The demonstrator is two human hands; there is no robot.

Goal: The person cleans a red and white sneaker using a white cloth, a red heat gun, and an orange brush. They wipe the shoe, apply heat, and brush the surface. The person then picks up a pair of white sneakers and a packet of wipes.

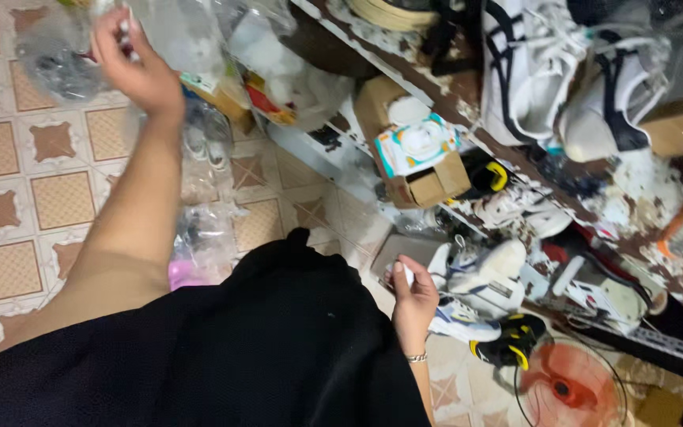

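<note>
Floor [17,190]: patterned tiles, brown and cream squares, partly covered by clear plastic bags [199,229]. Metal shelving unit [515,158] on the right, white paint badly flaked and rusted, loaded with sneakers [531,63] and cardboard boxes [424,186]. Orange fan [569,386] sits on the floor at lower right; lighting flat, indoor.

Left hand [132,59] blurred; clear bag [175,32] cut off by top edge.

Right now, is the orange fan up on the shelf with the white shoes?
No, the orange fan stands on the tiled floor, below the shelf that holds the white shoes.
</note>
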